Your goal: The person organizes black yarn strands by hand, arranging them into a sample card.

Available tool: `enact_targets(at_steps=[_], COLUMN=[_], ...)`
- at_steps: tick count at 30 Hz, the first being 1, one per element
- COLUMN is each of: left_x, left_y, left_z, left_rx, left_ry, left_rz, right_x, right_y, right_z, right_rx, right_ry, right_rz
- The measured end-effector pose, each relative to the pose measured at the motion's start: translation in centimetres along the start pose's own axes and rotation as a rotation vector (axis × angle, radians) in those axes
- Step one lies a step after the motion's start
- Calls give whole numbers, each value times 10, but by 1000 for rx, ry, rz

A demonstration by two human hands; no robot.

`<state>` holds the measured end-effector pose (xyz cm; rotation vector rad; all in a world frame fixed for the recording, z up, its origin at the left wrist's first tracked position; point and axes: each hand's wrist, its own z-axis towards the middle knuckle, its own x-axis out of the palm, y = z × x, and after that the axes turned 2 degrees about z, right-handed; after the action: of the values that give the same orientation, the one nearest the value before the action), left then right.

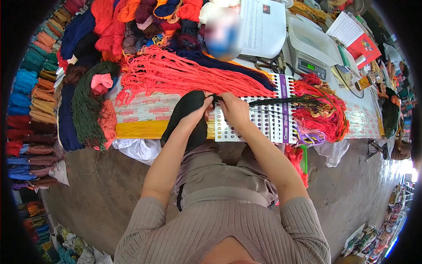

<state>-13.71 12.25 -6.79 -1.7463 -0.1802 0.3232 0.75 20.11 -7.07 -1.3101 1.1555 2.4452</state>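
Observation:
My left hand (196, 114) is closed around a black yarn skein (179, 109) that hangs over the table's front edge. Close beside it, my right hand (235, 111) pinches a dark end of the yarn at the top of the skein; the fingertips partly hide it. Under my right hand lies a white card punched with rows of holes (266, 122), with a purple printed strip (285, 90). Dark threads (274, 101) run across the card to its right edge. Long coral yarn strands (189, 72) lie just behind my hands.
Yarn skeins in many colours (105, 26) pile at the back left. A digital scale (310, 66) with a clear tray stands back right, near printed sheets (263, 31). Tangled pink and red yarn (323, 110) lies right of the card. A white plastic bag (140, 149) hangs below the edge.

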Motion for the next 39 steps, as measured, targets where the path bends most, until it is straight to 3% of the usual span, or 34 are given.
enact_targets(at_steps=[2, 4, 10, 12, 15, 18, 26, 34, 39], left_x=[-1, -3, -4, -9, -31, -41, -19, -31, -34], left_y=[0, -1, -11, -35, -29, -25, -14, 22, -13], left_z=[0, 2, 4, -7, -7, -8, 3, 13, 4], left_rx=[-11, -141, -296, -229, -153, 0, 100, -181, -384], left_ry=[-11, 111, 264, 317, 197, 127, -41, -111, -37], left_rz=[-164, -282, -223, -486, -658, -509, -332, -420, -330], right_x=[-4, -7, -5, -7, -11, -14, -14, -11, -11], right_y=[1, 2, -4, -4, 1, 4, 4, 3, 2], right_z=[1, 1, -2, 0, 2, 3, 3, 3, 3], right_rx=[17, 164, 153, 193, 259, 282, 257, 226, 211], right_ry=[-41, 59, 1, 12, 35, 81, 94, 88, 85], right_rz=[47, 62, 215, 242, 240, 198, 184, 147, 127])
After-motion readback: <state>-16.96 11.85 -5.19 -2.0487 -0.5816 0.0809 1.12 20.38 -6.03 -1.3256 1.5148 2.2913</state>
